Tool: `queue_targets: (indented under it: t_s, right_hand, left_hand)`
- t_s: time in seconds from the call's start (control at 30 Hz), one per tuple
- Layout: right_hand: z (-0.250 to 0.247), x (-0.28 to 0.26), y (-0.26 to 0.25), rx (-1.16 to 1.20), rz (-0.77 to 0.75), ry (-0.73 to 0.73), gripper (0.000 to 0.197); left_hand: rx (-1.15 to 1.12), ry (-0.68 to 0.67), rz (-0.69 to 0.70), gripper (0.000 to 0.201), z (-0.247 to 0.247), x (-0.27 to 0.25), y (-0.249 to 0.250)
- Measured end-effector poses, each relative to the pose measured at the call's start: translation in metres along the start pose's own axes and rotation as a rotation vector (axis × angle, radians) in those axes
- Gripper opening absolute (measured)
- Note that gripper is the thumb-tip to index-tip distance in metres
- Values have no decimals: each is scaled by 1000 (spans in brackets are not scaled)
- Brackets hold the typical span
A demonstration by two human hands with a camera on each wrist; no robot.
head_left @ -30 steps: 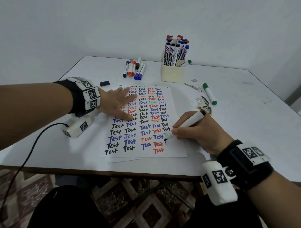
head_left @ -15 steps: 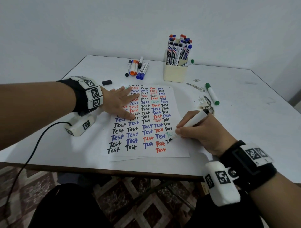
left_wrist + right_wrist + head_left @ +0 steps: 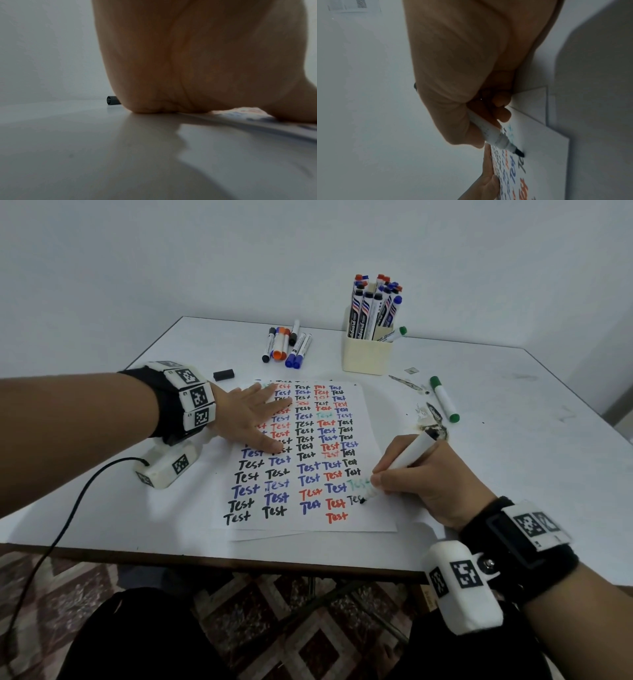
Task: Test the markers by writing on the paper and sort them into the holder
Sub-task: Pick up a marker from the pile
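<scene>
Marker (image 3: 407, 457), a smooth white cylinder, pinched in right hand (image 3: 424, 481), its black, seemingly conical tip on flat paper (image 3: 373, 518).

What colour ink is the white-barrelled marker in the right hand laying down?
Black, from the white-barrelled marker in the right hand; clearest in the right wrist view.

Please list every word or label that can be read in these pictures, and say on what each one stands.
"Test": handwritten many times in black, blue, red and green on the paper.
Print on the markers in the holder: too small to read.
Square coded tags on the wrist bands: patterns, no words.
Sheet on the wall: too blurred to read.
</scene>
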State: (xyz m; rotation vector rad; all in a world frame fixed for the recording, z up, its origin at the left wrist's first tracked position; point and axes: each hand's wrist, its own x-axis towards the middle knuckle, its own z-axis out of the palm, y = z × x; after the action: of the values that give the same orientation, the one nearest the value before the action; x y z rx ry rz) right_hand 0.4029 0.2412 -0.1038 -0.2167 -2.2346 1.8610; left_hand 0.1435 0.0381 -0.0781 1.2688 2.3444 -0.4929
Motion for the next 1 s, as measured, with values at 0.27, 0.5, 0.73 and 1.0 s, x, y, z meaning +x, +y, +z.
queue_targets:
  t_s: [0.27, 0.5, 0.73, 1.0]
  right_hand:
    - [-1, 1, 2, 14, -7, 19, 15]
    - [1, 3, 1, 15, -2, 62, 18]
    - [-4, 29, -33, 220, -25, 217, 25]
    - [-1, 66, -84, -539, -305, 225, 10]
  left_hand:
    - [-5, 12, -16, 125, 1, 2, -1]
    - [-6, 1, 0, 143, -1, -2, 0]
    - [20, 10, -7, 145, 0, 3, -1]
    - [9, 20, 3, 149, 1, 2, -1]
